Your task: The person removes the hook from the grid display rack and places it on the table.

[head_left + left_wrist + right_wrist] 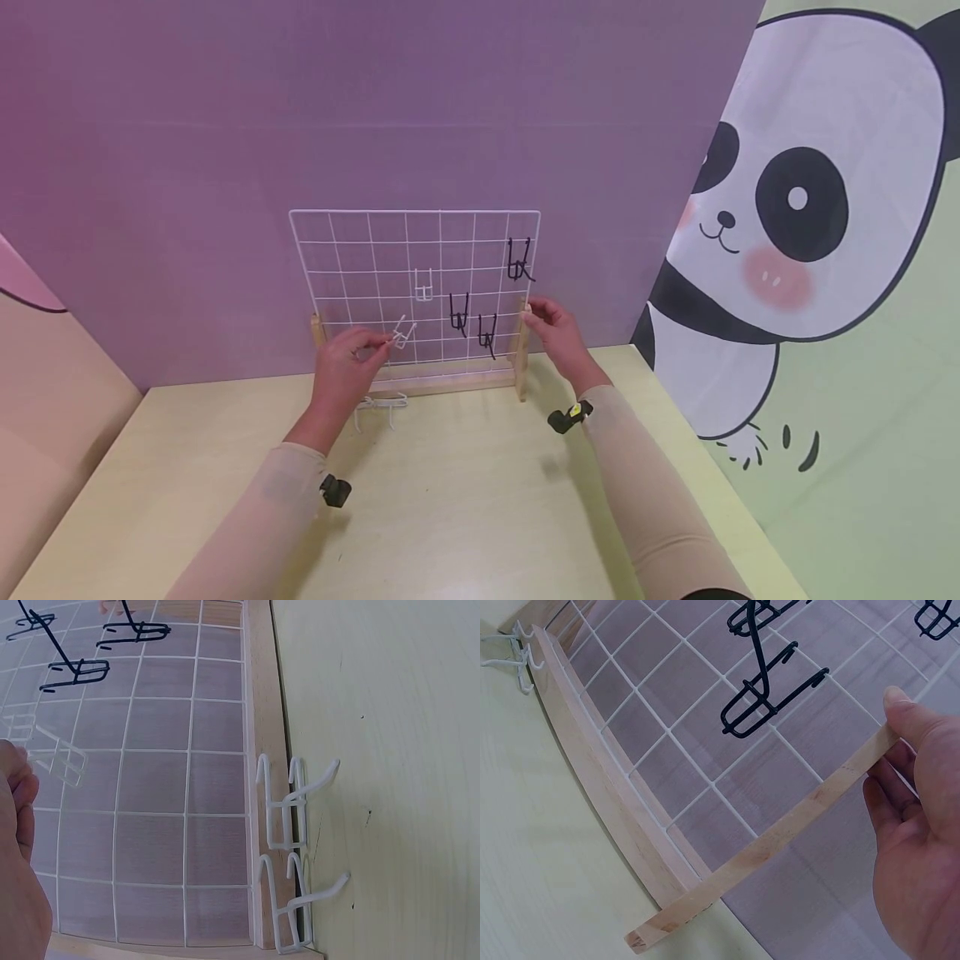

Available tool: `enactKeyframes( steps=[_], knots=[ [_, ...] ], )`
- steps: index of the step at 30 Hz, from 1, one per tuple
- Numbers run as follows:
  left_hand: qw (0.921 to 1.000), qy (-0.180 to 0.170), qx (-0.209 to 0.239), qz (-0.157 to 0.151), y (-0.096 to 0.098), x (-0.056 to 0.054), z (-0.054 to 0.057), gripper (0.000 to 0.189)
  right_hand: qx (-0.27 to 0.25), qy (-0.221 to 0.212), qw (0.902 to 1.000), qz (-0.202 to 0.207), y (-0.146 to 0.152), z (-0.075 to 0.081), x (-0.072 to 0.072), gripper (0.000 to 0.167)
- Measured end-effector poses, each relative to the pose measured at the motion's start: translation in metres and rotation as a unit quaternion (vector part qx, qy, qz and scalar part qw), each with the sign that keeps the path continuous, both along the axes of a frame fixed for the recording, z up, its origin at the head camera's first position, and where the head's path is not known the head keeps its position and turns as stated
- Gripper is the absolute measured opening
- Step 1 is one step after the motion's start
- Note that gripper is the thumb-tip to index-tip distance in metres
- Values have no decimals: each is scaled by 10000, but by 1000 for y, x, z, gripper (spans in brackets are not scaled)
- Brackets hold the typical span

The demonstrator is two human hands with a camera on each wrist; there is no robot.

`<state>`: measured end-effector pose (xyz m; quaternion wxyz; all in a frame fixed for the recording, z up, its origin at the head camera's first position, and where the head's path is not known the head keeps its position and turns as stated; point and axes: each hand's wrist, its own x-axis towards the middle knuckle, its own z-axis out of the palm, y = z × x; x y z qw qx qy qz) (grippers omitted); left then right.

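Note:
A white wire grid panel [415, 211] stands in a wooden stand at the back of the table. My left hand [347, 367] pinches a white wire hook [402, 336] between thumb and fingers, tilted in front of the grid's lower middle. At the right side, my right hand [561, 337] grips the top of the wooden upright [522, 358], thumb in front and fingers behind. Another white hook [423, 292] hangs on the grid above the pinched one. Several black hooks hang toward the right, including an upper one [517, 268] and a lower one [742, 712].
Two loose white hooks [286, 825] lean against the stand's wooden base rail, left of centre. Behind the grid rises a purple wall [450, 100]. The pale tabletop [442, 508] extends toward me, and a panda picture covers the right-hand wall.

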<state>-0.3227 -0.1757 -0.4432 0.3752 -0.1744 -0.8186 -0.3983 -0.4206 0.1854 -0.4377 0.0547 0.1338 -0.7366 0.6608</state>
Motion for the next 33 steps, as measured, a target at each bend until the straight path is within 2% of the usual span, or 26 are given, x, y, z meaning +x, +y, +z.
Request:
enactKeyframes(
  steps=[17, 26, 33],
  knots=[
    [9998, -161, -95, -91, 2, 1, 1, 13, -25, 71, 10000, 18, 0, -1, -2, 35],
    [9973, -40, -737, -66, 7, -1, -4, 12, -17, 94, 10000, 20, 0, -1, -2, 34],
    [9943, 97, -1062, -34, 10, 0, -7, 13, -84, 91, 9999, 56, 0, -3, -3, 34]
  ],
)
